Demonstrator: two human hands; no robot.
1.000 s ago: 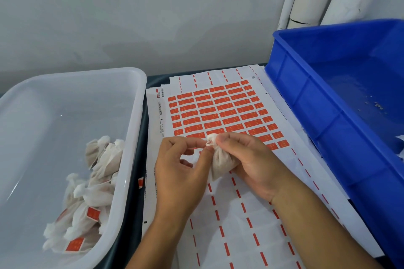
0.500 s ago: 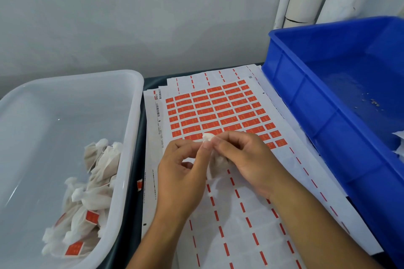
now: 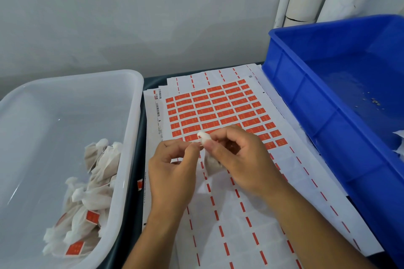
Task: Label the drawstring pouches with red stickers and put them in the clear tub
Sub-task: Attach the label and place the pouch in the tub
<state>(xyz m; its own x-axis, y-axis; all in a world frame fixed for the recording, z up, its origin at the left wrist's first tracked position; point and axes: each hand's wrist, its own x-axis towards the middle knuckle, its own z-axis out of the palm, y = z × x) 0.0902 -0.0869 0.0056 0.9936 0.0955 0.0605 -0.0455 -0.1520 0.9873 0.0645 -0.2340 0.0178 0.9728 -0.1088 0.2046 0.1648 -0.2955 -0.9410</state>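
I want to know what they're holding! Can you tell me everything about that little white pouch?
The little white pouch looks like thin, soft cloth, bunched tight at its top. It hangs upright above the sticker sheet. The right hand pinches its neck; the left hand pinches the string. No red sticker shows on it.

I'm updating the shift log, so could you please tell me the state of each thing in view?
left hand: pinches the drawstring
right hand: grips the pouch
pouch: held above the sheet, no sticker visible
sticker sheet: partly used, near rows peeled
clear tub: holds labelled pouches
blue crate: open, mostly bare
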